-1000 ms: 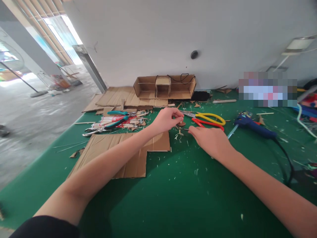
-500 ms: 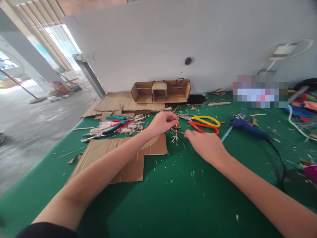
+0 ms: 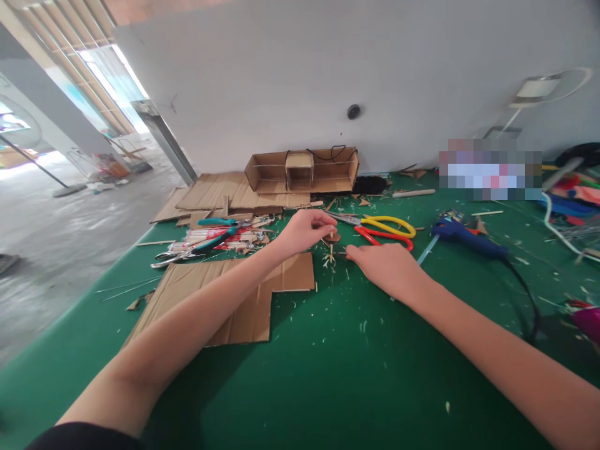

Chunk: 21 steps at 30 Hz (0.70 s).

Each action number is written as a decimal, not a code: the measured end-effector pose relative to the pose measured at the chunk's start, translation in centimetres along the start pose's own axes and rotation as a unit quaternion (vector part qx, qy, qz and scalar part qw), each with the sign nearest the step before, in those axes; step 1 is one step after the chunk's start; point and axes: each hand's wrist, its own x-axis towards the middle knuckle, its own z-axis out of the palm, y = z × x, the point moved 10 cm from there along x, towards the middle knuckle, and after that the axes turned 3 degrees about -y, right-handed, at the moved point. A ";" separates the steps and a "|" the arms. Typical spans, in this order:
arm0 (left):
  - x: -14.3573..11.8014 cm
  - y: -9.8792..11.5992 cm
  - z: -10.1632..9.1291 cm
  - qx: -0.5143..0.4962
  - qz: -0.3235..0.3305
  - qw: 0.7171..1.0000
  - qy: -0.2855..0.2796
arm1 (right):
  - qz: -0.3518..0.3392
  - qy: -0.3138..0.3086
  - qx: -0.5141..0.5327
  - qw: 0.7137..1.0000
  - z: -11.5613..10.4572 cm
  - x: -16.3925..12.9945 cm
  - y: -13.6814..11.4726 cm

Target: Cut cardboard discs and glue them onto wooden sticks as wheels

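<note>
My left hand [image 3: 304,230] pinches a small brown cardboard piece on a thin stick [image 3: 332,240], held just above the green table [image 3: 328,362]. Below it lies a tiny bundle of pale stick fragments [image 3: 329,259]. My right hand [image 3: 382,265] rests palm-down on the table just right of these, its fingertips pointing at the sticks; whether it grips anything is hidden. Scissors with yellow and red handles [image 3: 384,228] lie just behind my right hand.
A flat cardboard sheet [image 3: 225,300] lies left of my hands. Teal-handled pliers [image 3: 210,234] sit among stick scraps. A blue glue gun [image 3: 469,237] with a black cord lies at right. An open cardboard box [image 3: 302,170] stands against the wall.
Both hands stay almost in place over the small piece; the view has shifted slightly, and my right hand has edged a little closer to the stick bundle.
</note>
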 end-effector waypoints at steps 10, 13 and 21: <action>0.0 0.2 0.2 0.016 0.008 1.000 -0.006 | 0.037 0.054 -0.054 0.996 -1.0 -0.7 0.5; 0.0 0.2 0.3 0.008 0.007 1.000 -0.005 | 0.041 0.035 -0.038 0.998 -0.5 -0.4 0.7; 0.0 0.5 0.3 0.025 0.018 1.000 0.002 | 0.018 0.009 -0.045 0.999 -0.1 -0.5 -0.1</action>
